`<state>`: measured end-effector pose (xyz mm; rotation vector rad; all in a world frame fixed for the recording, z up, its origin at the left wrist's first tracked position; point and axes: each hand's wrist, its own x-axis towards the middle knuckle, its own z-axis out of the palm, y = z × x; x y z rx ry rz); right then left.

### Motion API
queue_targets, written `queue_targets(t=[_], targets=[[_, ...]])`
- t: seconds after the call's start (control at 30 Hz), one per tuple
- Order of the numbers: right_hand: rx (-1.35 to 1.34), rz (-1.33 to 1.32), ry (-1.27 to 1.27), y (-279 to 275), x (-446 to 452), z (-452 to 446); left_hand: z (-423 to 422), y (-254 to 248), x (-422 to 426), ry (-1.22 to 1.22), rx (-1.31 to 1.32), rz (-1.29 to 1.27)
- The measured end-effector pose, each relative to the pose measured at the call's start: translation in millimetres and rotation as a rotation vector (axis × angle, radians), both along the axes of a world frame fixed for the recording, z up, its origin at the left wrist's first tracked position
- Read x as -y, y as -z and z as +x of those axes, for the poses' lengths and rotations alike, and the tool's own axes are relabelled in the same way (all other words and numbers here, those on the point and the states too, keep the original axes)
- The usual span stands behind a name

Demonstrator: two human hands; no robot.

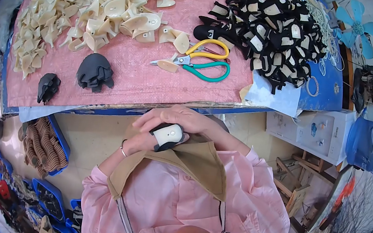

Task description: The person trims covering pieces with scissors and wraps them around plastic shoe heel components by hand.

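Note:
Close to the pink-sleeved body, in front of the table edge, both hands close round a shoe heel point(168, 134) with a cream plastic face and black covering at its sides. My left hand point(141, 142), with a bracelet at the wrist, grips it from the left. Over its top lies my right hand point(181, 117), fingers bent and pressed together against the heel. Parts of the left fingers are hidden behind it. On the table ahead rest scissors point(199, 61) with yellow and green handles, beside a bare cream heel point(168, 65).
Bare cream heels point(116, 4) are heaped on the pink table cover point(140, 72). Black-covered heels point(274, 33) pile up at right. Two stacks of dark covering pieces point(95, 72) lie at the front left. A blue fan point(357, 27) and a white water dispenser point(310, 131) stand at right.

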<state>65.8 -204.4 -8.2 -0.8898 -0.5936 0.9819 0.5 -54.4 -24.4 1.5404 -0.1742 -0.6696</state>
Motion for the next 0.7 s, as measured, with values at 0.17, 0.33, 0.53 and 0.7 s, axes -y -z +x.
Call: queue_targets(t=[0.17, 0.33, 0.53, 0.7], targets=[[0.250, -0.085, -0.189, 1.7, -3.1, 9.7, 1.4, -10.5, -0.7, 0.050, -0.091, 0.053], [0.152, -0.158, -0.094, -2.0, -2.2, 6.0, 12.9, -26.9, 0.9, 0.120, -0.253, 0.220], [0.151, -0.136, 0.098, 0.9, -4.0, 1.5, -4.4, 14.4, 3.8, -0.094, 0.130, -0.086], [0.088, -0.133, 0.324, 0.2, -7.4, -5.7, 4.1, 14.3, 2.9, -0.167, 0.037, 0.025]])
